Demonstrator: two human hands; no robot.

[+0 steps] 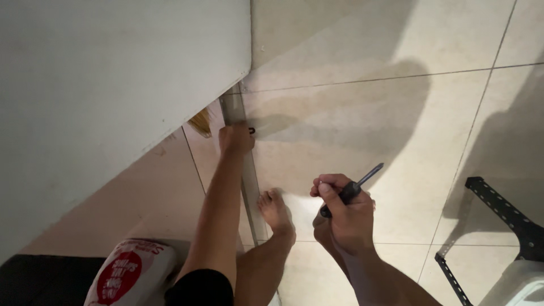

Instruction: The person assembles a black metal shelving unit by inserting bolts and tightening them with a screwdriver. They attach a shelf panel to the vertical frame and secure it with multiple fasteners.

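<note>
Both hands are closed: my left hand grips the metal rail lying on the floor near the white panel's corner; my right hand clutches a screwdriver above the floor.

The white panel walls off the left; the upright metal post and bare feet crowd the middle, while the tiled floor beyond seems open.

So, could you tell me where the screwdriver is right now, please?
In the head view, the screwdriver is right of centre, gripped in the right hand above the tiled floor, just right of the bare foot.
</note>
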